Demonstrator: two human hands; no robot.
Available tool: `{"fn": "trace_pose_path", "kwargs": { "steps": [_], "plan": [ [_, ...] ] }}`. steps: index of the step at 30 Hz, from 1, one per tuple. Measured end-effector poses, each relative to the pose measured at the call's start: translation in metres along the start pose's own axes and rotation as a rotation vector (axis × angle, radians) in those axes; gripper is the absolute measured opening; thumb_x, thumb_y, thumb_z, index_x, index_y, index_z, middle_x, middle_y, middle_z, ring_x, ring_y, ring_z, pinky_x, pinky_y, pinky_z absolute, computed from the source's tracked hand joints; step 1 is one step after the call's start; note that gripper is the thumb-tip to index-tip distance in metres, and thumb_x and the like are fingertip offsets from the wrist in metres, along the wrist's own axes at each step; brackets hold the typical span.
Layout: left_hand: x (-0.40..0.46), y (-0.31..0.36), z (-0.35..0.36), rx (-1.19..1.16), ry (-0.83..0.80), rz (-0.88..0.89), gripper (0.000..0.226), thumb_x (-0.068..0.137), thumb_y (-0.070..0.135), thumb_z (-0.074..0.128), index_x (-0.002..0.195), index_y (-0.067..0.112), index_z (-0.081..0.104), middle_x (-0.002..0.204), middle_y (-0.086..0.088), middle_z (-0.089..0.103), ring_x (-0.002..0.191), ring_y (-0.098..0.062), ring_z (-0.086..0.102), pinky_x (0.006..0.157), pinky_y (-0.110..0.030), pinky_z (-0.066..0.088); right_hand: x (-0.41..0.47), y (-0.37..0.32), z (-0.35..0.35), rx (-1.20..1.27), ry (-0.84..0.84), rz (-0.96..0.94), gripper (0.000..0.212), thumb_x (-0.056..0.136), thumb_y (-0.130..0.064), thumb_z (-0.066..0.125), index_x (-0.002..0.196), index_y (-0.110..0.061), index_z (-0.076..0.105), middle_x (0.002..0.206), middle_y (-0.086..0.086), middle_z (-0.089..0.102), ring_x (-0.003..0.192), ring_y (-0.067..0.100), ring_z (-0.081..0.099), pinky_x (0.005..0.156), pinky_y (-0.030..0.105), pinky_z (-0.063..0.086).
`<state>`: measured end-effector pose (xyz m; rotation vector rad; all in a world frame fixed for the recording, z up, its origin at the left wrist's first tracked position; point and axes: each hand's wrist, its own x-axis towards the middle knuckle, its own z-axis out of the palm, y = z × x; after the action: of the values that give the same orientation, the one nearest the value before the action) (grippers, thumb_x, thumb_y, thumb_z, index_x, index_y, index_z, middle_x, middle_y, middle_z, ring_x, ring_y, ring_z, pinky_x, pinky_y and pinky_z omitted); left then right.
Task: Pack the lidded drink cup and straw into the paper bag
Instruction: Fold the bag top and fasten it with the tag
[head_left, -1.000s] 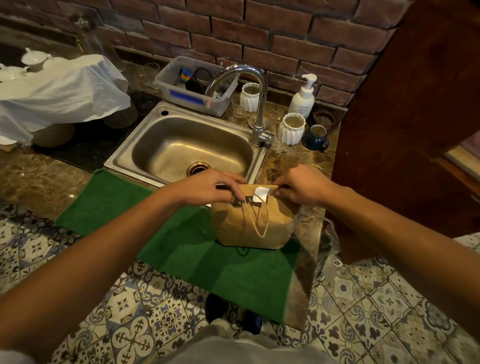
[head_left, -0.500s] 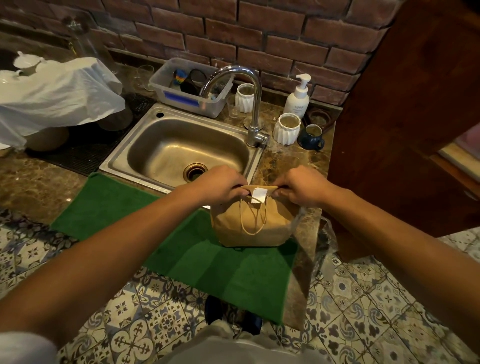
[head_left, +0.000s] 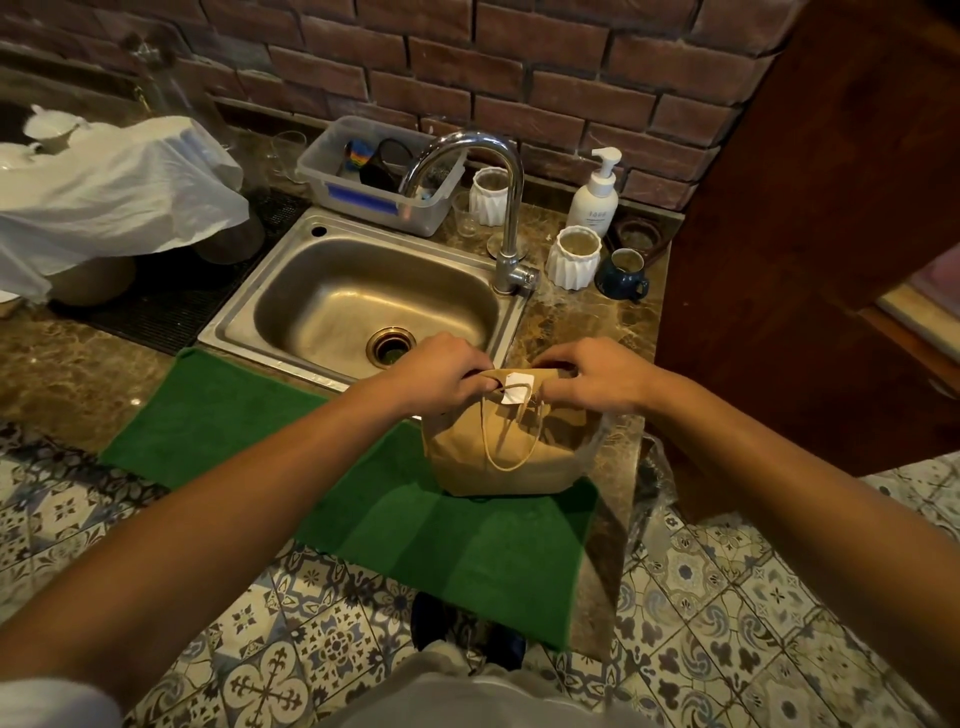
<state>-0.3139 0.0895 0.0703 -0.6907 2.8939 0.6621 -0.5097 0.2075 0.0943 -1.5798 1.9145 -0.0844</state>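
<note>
Head: sink (head_left: 291, 291) behind paper bag (head_left: 498, 457)

Bare forearms, white sleeve (head_left: 47, 701), grey trousers (head_left: 467, 696).

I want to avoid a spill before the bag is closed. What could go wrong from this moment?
1. The paper bag stands near the counter's front edge, on the green mat that hangs over it; a pull toward the person might tip it off.
2. Both the left hand and right hand pinch the bag's top by the white sticker; hard pressing may crush whatever is inside, which is hidden.
</note>
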Motion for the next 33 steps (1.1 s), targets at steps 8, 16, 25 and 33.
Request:
{"fn": "trace_pose_path", "kwargs": {
  "steps": [8, 16, 25, 33],
  "plan": [
    [-0.004, -0.001, 0.001, -0.007, 0.014, 0.005, 0.023, 0.098, 0.035, 0.057, 0.098, 0.020, 0.074, 0.088, 0.001, 0.072, 0.082, -0.019, 0.062, 0.073, -0.039, 0.050, 0.001, -0.016, 0.035, -0.345, 0.250, 0.025, 0.081, 0.071, -0.084, 0.058, 0.127, -0.025, 0.058, 0.102, -0.001, 0.073, 0.103, 0.027, 0.067, 0.102, 0.050, 0.039],
    [-0.010, -0.007, 0.001, -0.086, 0.015, 0.035, 0.021, 0.098, 0.032, 0.057, 0.097, 0.019, 0.074, 0.087, 0.003, 0.070, 0.084, -0.019, 0.063, 0.077, -0.040, 0.050, -0.003, -0.010, 0.040, -0.393, 0.316, -0.051, 0.034, 0.082, -0.046, 0.071, 0.108, -0.031, 0.056, 0.093, -0.006, 0.069, 0.087, 0.021, 0.066, 0.073, 0.036, 0.047],
    [-0.012, -0.010, 0.003, -0.100, 0.010, 0.019, 0.023, 0.098, 0.034, 0.057, 0.098, 0.019, 0.074, 0.090, 0.000, 0.073, 0.085, -0.019, 0.064, 0.080, -0.046, 0.051, -0.006, -0.012, 0.038, -0.281, 0.342, -0.254, 0.063, 0.083, -0.047, 0.072, 0.140, -0.032, 0.051, 0.124, -0.005, 0.070, 0.111, 0.020, 0.064, 0.093, 0.040, 0.047],
    [-0.010, -0.001, 0.007, -0.033, 0.024, 0.052, 0.019, 0.098, 0.035, 0.058, 0.097, 0.023, 0.073, 0.088, 0.001, 0.073, 0.082, -0.019, 0.064, 0.077, -0.044, 0.052, 0.002, -0.006, 0.025, -0.159, 0.193, -0.204, 0.036, 0.098, -0.050, 0.058, 0.123, -0.029, 0.073, 0.094, -0.004, 0.076, 0.081, 0.018, 0.067, 0.067, 0.034, 0.048]
  ]
}}
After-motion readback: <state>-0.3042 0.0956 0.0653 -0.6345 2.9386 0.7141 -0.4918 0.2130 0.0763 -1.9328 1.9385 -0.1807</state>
